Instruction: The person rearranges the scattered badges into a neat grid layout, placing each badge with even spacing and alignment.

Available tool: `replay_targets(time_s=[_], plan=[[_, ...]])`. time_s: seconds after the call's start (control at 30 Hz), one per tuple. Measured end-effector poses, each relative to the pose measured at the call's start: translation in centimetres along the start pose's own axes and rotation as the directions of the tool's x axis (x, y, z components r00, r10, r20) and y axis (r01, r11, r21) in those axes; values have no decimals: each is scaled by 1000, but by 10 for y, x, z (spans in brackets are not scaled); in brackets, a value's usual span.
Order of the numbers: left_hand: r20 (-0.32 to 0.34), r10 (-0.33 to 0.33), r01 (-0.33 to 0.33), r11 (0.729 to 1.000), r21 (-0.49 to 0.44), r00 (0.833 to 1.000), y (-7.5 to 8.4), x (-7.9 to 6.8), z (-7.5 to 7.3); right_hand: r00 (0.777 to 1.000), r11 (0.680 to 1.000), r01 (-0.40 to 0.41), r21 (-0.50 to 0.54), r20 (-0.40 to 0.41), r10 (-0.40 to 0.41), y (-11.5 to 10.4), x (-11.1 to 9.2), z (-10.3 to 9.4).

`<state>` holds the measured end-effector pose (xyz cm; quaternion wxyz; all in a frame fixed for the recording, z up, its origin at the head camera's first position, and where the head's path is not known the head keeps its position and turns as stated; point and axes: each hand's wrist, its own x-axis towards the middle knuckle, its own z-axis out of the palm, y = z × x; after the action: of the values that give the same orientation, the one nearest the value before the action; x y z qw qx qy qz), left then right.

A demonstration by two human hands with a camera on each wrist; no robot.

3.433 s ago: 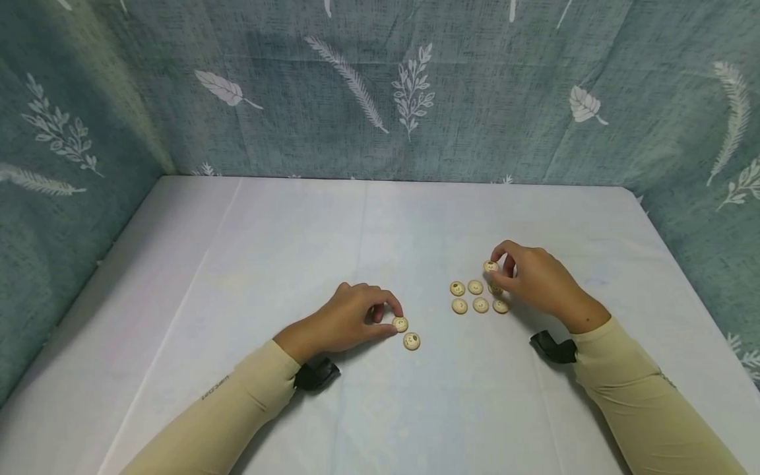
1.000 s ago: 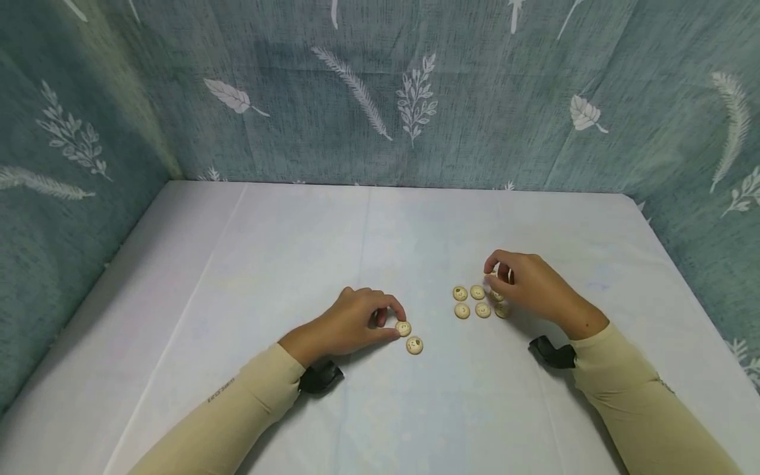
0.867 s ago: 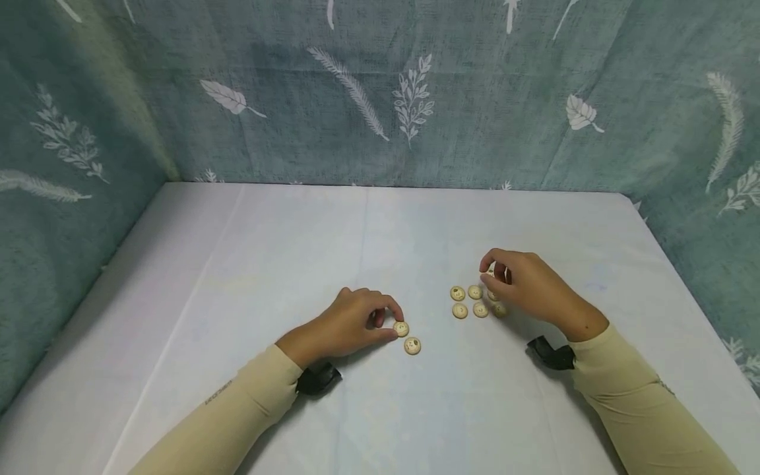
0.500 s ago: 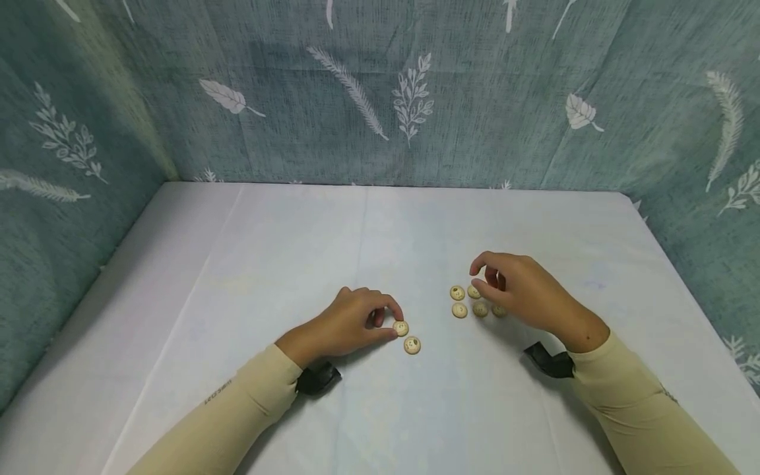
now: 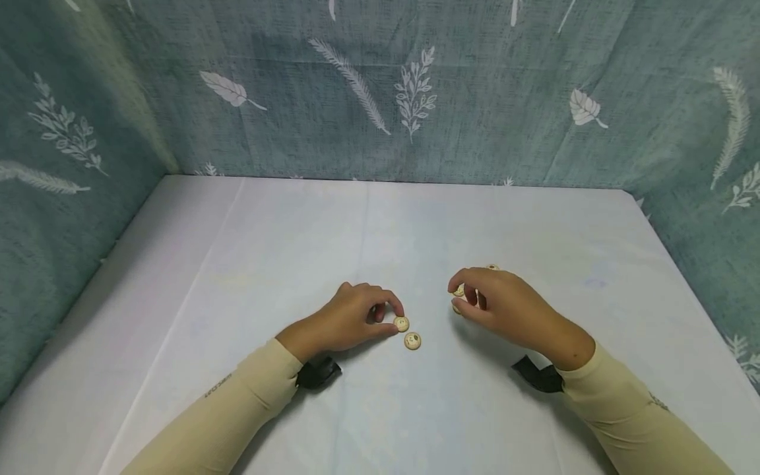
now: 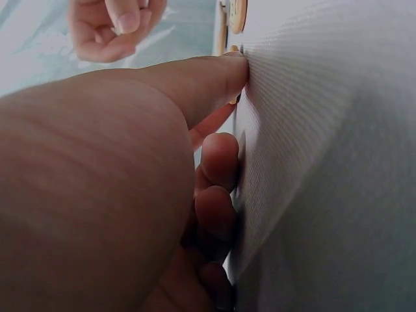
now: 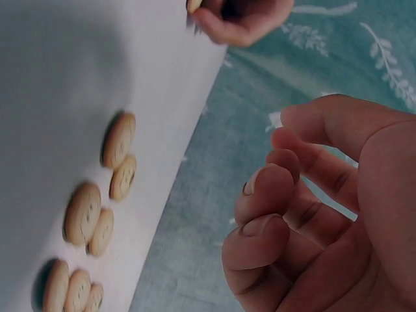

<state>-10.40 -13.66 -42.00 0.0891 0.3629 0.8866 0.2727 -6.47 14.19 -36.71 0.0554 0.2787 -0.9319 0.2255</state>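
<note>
At the middle of the white table, my left hand [image 5: 353,318] pinches a small round wooden disc [image 5: 401,324] with a face drawn on it, between thumb and forefinger. Just in front of that one lies a second disc [image 5: 412,340]. My right hand [image 5: 501,307] hovers over the group of similar discs on the right, fingers bent loosely and nothing between them. It hides most of that group in the head view; one disc [image 5: 458,290] shows between its thumb and forefinger. In the right wrist view the discs [image 7: 83,213] lie in rows below the hand.
Another disc [image 5: 492,266] peeks out behind the right hand. The white cloth on the table [image 5: 267,244] has fold lines, and a green leaf-patterned curtain [image 5: 505,92] stands along its back and sides. A black strap [image 5: 318,373] sits at the left wrist.
My right hand has let go of the disc at the back of the group, then moved left and nearer to me over the rows. My left hand keeps its pinch in place.
</note>
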Motion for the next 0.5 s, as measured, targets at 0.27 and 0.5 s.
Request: replay_targets(time_s=[0.27,0.5], plan=[[6,-1,1,1000,18,1000,-1,-2,-1,997,999,44,-4,71,-44,-11,0,14],[-2,15,-15,1000,19,1000,-1,-1,-2,990,998,69,-9,125,-68,-20,0,20]])
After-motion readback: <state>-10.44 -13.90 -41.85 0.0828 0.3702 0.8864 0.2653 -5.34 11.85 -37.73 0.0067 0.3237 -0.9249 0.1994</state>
